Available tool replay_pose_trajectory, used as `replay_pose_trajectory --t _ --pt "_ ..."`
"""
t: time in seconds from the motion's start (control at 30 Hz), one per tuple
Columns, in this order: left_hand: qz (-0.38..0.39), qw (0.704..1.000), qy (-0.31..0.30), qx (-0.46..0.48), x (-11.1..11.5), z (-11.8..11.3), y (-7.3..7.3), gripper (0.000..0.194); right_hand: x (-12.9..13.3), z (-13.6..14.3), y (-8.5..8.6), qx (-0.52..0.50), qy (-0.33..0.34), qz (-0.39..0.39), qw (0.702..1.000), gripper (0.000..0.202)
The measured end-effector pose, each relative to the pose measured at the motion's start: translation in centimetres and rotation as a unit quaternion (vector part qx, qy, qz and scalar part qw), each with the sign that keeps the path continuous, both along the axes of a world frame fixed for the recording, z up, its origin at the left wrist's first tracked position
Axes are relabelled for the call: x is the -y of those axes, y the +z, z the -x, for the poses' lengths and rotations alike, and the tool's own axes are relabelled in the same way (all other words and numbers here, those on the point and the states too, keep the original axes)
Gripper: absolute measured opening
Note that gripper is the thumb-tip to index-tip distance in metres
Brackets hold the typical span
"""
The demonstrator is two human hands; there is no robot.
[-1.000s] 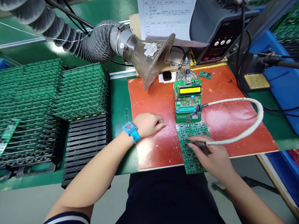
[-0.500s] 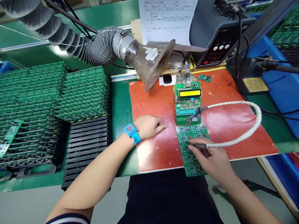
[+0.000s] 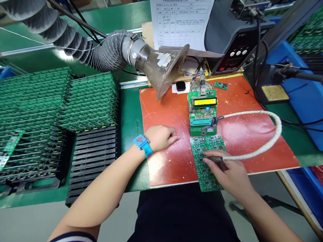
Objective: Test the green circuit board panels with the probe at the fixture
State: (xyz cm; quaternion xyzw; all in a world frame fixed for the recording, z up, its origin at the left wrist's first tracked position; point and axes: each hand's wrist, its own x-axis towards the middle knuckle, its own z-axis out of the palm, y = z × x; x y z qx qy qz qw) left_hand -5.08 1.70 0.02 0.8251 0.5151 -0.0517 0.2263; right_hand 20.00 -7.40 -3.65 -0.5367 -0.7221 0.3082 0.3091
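My right hand (image 3: 230, 168) pinches a dark probe (image 3: 216, 158) at the end of a white-sleeved cable (image 3: 275, 136). Its tip is at the upper part of a green circuit board panel (image 3: 206, 173), which lies on the red mat (image 3: 170, 167) and overhangs the near edge. Whether the tip touches the contacts is too small to tell. Just beyond the panel is a programmer board (image 3: 203, 114) with a lit yellow display (image 3: 205, 101) and a teal socket (image 3: 201, 121); the cable runs from its side. My left hand (image 3: 162, 137), wearing a blue wrist strap (image 3: 143, 144), rests on the mat with curled fingers, holding nothing.
Racks of upright circuit boards (image 3: 90, 100) fill the left, with one loose board (image 3: 9, 150) on top. A fume extraction hood (image 3: 164, 67) hangs over the mat's back edge. Behind stand a paper sheet (image 3: 179, 25) and a soldering station (image 3: 237, 42). Blue bins (image 3: 306, 106) line the right.
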Motion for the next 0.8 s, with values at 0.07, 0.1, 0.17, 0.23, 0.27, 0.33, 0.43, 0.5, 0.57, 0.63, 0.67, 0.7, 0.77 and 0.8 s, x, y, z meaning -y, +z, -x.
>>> replay_pose_trajectory --t 0.07,0.1,0.17,0.23,0.27,0.33,0.43,0.5,0.57,0.63,0.67,0.7,0.77,0.8 --pt "0.005 1.000 0.002 -0.003 -0.02 -0.03 0.00 0.036 -0.02 0.00 0.07 0.001 -0.003 -0.005 1.000 0.013" --pt "0.008 1.000 0.003 -0.005 -0.03 -0.05 0.00 0.036 -0.03 0.01 0.12 0.002 -0.005 -0.009 1.000 0.013" --pt "0.010 1.000 0.004 -0.008 -0.04 -0.07 0.01 0.036 -0.02 0.01 0.21 0.004 -0.007 -0.015 1.000 0.013" --pt "0.008 1.000 0.003 -0.008 -0.04 -0.06 0.01 0.036 0.00 -0.01 0.22 0.004 -0.007 -0.014 1.000 0.013" --pt "0.006 1.000 0.002 -0.007 -0.05 -0.05 0.00 0.036 0.01 -0.02 0.20 0.003 -0.007 -0.013 1.000 0.013" --pt "0.001 1.000 0.000 -0.005 -0.05 -0.03 -0.06 0.036 0.01 -0.04 0.13 0.002 -0.006 -0.009 1.000 0.013" --pt "-0.006 1.000 -0.002 0.002 -0.04 -0.01 -0.20 0.036 -0.03 0.05 0.11 0.003 -0.006 -0.009 1.000 0.013" --pt "-0.010 1.000 -0.003 0.006 -0.02 0.00 -0.27 0.035 -0.05 0.16 0.19 0.004 -0.010 -0.010 1.000 0.013" --pt "-0.012 1.000 -0.004 0.007 0.00 0.01 -0.31 0.034 -0.05 0.26 0.32 0.005 -0.012 -0.009 1.000 0.013" --pt "-0.013 1.000 -0.003 0.006 0.02 0.01 -0.33 0.034 -0.03 0.30 0.42 0.007 -0.016 -0.007 1.000 0.012" --pt "-0.013 1.000 -0.004 0.006 0.03 0.01 -0.33 0.034 -0.01 0.31 0.46 0.007 -0.019 -0.005 1.000 0.012" --pt "-0.015 1.000 -0.004 0.006 0.03 0.00 -0.34 0.034 0.00 0.30 0.49 0.006 -0.023 -0.001 1.000 0.012" --pt "-0.019 1.000 -0.003 0.006 0.04 -0.01 -0.35 0.033 0.01 0.29 0.54 -0.001 -0.030 0.008 1.000 0.012" --pt "-0.019 1.000 -0.003 0.005 0.04 -0.02 -0.35 0.033 0.00 0.30 0.59 -0.003 -0.034 0.013 0.999 0.013"
